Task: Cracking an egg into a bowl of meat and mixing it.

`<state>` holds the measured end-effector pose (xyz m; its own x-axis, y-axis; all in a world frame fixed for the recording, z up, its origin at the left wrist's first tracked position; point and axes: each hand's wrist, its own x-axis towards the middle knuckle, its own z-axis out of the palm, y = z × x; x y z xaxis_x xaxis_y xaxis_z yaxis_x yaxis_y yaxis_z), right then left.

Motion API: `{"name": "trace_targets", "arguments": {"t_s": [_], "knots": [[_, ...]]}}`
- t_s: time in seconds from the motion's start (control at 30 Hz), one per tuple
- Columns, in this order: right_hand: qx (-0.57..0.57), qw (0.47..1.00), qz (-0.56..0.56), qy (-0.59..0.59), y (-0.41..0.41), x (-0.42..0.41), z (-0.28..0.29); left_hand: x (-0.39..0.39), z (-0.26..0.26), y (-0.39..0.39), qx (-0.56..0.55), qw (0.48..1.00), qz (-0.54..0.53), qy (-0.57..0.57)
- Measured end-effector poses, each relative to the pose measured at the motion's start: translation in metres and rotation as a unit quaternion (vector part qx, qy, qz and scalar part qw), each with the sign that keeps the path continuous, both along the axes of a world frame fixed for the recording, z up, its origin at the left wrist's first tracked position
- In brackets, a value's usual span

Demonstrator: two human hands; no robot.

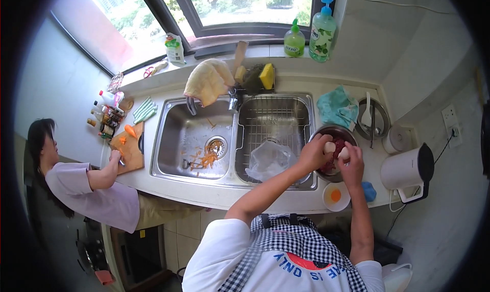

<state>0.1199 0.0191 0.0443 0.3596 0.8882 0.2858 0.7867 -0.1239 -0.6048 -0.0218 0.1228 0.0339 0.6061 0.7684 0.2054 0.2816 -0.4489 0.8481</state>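
Note:
My left hand (pixel 316 153) holds one pale eggshell half (pixel 329 148) above a steel bowl (pixel 322 129). Close beside it, my right hand (pixel 353 165) grips another eggshell half (pixel 343 153). Dark red raw meat (pixel 338 144) lies in the bowl beneath both shells; my hands hide part of it. A small white bowl (pixel 326 203) with an orange egg yolk (pixel 335 194) stands at the counter edge, left of my right forearm. I cannot see whether the shells contain anything.
A double sink (pixel 233 139) has orange peelings on the left and a plastic bag (pixel 271 162) on a rack at right. A white kettle (pixel 400 169) and turquoise cloth (pixel 337 105) flank the bowl. A co-worker (pixel 92 200) cuts carrot on a wooden board (pixel 134 154).

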Motion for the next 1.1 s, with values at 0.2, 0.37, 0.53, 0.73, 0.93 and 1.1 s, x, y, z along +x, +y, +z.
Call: {"name": "trace_targets", "arguments": {"t_s": [0.2,0.37,0.53,0.73,0.93,1.1], "knots": [[-0.015,0.999,-0.031,-0.003,0.001,-0.001,-0.003,-0.004,0.004,-0.002,0.005,0.998,-0.001,0.06],[-0.04,0.998,0.026,-0.045,0.008,-0.001,-0.007,0.004,-0.006,0.001,0.03,0.998,0.022,0.058],[-0.018,0.998,-0.025,-0.048,-0.001,0.002,-0.005,0.003,0.002,-0.008,0.025,0.995,0.024,0.095],[-0.061,0.995,0.005,-0.072,0.002,-0.003,-0.005,0.002,0.015,-0.014,0.029,0.996,0.029,0.074],[-0.082,0.995,-0.002,-0.058,0.003,0.0,-0.02,0.002,-0.005,-0.009,0.041,0.996,0.024,0.074],[-0.076,0.996,-0.011,-0.05,-0.006,0.008,-0.038,-0.004,-0.023,-0.012,0.043,0.996,0.038,0.065]]}}
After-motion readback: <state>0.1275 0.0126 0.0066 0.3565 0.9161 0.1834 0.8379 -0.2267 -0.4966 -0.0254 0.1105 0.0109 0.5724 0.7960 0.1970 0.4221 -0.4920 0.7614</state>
